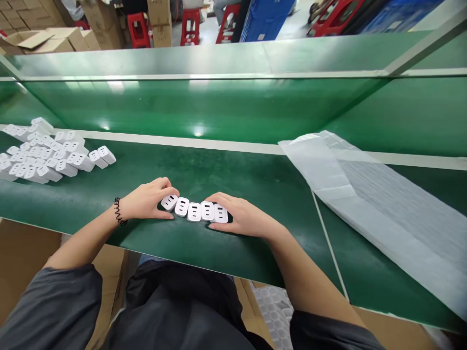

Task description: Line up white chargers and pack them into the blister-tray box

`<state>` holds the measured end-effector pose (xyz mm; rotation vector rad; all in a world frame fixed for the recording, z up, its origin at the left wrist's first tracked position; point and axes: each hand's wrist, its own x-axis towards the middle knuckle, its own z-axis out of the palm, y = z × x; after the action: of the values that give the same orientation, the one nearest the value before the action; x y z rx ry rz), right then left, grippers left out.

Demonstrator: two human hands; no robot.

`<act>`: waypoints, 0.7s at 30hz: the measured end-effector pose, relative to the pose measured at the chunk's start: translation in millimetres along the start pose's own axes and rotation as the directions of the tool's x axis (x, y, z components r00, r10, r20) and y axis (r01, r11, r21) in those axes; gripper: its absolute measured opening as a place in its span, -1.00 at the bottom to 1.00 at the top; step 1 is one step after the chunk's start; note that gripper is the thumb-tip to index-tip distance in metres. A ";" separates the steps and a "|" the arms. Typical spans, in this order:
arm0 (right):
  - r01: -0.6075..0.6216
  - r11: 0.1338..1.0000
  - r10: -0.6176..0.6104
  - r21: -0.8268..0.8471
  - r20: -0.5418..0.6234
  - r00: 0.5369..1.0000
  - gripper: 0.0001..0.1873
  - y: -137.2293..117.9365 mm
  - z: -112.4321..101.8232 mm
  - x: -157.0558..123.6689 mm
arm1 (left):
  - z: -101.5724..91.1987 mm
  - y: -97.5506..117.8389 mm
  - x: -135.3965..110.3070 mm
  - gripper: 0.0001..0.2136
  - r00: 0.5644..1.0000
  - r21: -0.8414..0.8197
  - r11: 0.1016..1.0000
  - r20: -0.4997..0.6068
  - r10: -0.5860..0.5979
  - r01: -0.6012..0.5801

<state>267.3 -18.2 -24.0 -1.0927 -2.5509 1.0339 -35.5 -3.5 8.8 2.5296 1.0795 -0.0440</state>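
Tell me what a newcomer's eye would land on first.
Likely the row of five white slotted blocks on the green table, near centre, with the left hand at one end and the right hand around the other. Next comes the cluster of similar blocks at the table's left, then the pale sheet along its right side.

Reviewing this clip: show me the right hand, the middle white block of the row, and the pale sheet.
Right hand [245, 214]: head view, back of the hand.
Middle white block [194, 212]: head view, its slotted face.
Pale sheet [394, 218]: head view, middle of its upper surface.
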 end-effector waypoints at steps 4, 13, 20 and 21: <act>0.043 0.998 -0.046 -0.051 -0.060 0.997 -0.57 4.1 3.8 1.2 | 10.8 -13.0 0.4 -0.24 0.990 -0.202 0.971 -0.088 0.108 -0.124; 0.102 0.993 -0.106 -0.061 -0.084 0.991 -0.59 10.3 5.0 1.8 | 16.3 -32.0 4.4 -0.40 0.991 -0.484 0.866 -0.025 0.132 -0.128; 0.112 0.989 -0.122 -0.098 -0.098 0.988 -0.61 10.1 6.8 1.9 | 32.1 -24.8 9.4 -0.46 0.979 -0.350 0.914 -0.103 0.178 -0.203; 0.112 0.988 -0.123 -0.106 -0.100 0.987 -0.61 10.1 7.2 1.7 | 33.7 -23.6 9.7 -0.46 0.975 -0.331 0.919 -0.122 0.185 -0.215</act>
<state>268.8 -15.9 -36.2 -0.9786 -2.5706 0.8051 -41.1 5.8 -32.0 2.3231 0.7731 0.2915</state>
